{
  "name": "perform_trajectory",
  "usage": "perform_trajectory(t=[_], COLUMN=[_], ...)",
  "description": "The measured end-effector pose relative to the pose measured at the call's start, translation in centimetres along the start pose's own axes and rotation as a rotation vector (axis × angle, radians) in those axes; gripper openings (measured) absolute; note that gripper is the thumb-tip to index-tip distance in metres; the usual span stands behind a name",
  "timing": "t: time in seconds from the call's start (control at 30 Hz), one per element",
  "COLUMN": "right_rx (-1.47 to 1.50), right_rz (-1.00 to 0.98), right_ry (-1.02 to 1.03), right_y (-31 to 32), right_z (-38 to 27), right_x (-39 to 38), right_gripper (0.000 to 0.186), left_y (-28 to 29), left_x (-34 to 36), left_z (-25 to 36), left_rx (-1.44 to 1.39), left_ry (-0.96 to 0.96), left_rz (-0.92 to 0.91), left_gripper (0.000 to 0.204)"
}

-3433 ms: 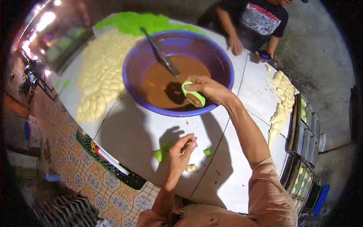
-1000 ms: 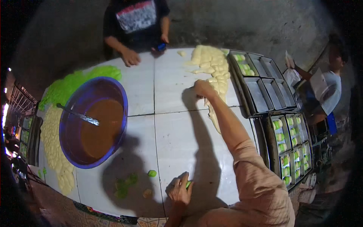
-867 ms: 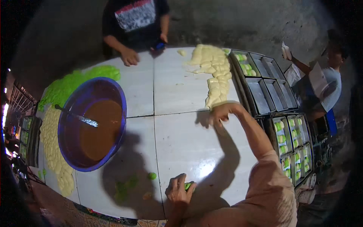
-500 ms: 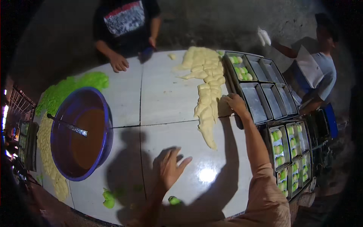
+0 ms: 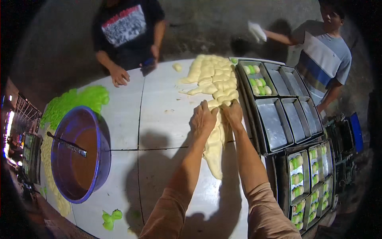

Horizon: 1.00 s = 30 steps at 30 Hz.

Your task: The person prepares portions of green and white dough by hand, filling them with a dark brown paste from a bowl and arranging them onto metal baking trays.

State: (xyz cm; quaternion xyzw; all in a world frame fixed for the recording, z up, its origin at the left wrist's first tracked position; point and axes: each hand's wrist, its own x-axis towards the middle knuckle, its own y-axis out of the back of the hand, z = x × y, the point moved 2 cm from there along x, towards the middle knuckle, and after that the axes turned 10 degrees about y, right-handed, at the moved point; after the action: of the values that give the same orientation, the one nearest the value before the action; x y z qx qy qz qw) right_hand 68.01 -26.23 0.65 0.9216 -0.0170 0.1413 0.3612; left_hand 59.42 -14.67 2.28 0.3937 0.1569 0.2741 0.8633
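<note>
A long sheet of pale yellow dough, scored into many lumps, runs down the white tiled table towards me and ends in a thin tail. My left hand grips its left edge with bent fingers. Opposite, my right hand pinches the right edge, close to the metal pans. The strip between both hands is partly hidden by my fingers. Below them, the tail of the dough lies on the tiles.
Left stands a purple basin of brown liquid with a dark-handled tool, beside green dough and more pale dough. Empty baking pans and pans of green-and-white dough pieces line the right. Two people stand beyond the table.
My left hand has moved forward from the bare tiles onto the dough. My right hand has shifted left from beside the pans to the dough's edge. The person at right turned towards the table.
</note>
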Motion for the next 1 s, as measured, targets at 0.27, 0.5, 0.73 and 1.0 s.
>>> perform_trajectory(t=[0.27,0.5,0.73,1.0], right_rx=[1.016,0.778,-0.246,0.546], right_rz=[-0.150,-0.175,-0.112,-0.230], right_ry=[-0.253,-0.277,0.141,-0.233], right_y=[3.1,4.4,2.4,-0.6], right_z=[2.5,1.6,0.5,2.5], right_x=[-3.4,-5.4,-3.2,-3.6], right_gripper=[0.034,0.070,0.063,0.048], left_y=[-0.8,4.1,3.7,-2.5], left_x=[2.4,-1.8,-7.8,-8.6], left_z=[-1.5,-3.6,-4.5,-4.5], left_rx=[-0.448,-0.108,0.041,-0.331], left_ry=[-0.082,-0.214,-0.147,-0.028], left_rz=[-0.401,-0.258,0.101,0.084], left_gripper=[0.058,0.075,0.092,0.084])
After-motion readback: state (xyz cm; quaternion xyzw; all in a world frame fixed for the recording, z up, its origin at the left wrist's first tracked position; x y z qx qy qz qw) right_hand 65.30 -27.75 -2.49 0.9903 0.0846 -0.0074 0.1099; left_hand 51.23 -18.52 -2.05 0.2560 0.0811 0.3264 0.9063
